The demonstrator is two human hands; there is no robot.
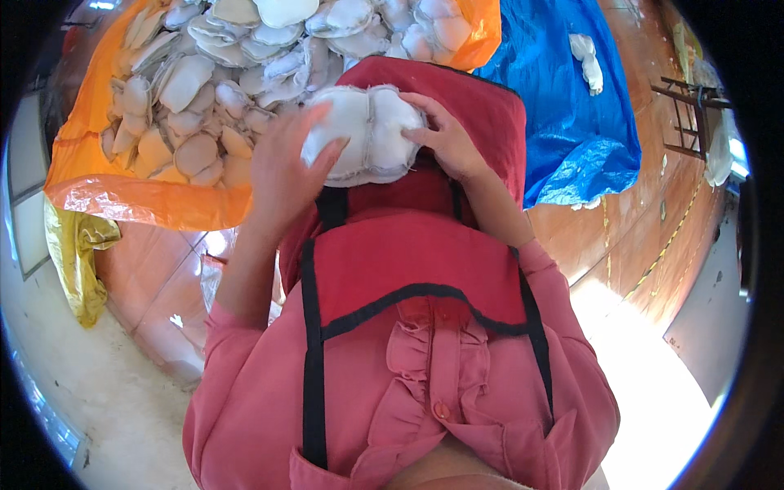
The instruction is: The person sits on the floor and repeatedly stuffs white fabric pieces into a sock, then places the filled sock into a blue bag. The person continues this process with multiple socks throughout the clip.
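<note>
A white padded fabric piece with rounded lobes and a stitched seam down its middle is held up above my lap. My right hand grips its right side, thumb on the near face and fingers at the upper edge. Across its left edge lies my left hand, smeared by motion, the thumb stretched over the pad. How firmly those left fingers hold it cannot be made out. Beneath the pad, a dark red apron with black edging covers my lap.
Many similar white pads are heaped on an orange sheet ahead and left. A blue tarp lies at the right, with a crumpled white piece on it. A yellow sack sits left; a dark wooden frame stands far right.
</note>
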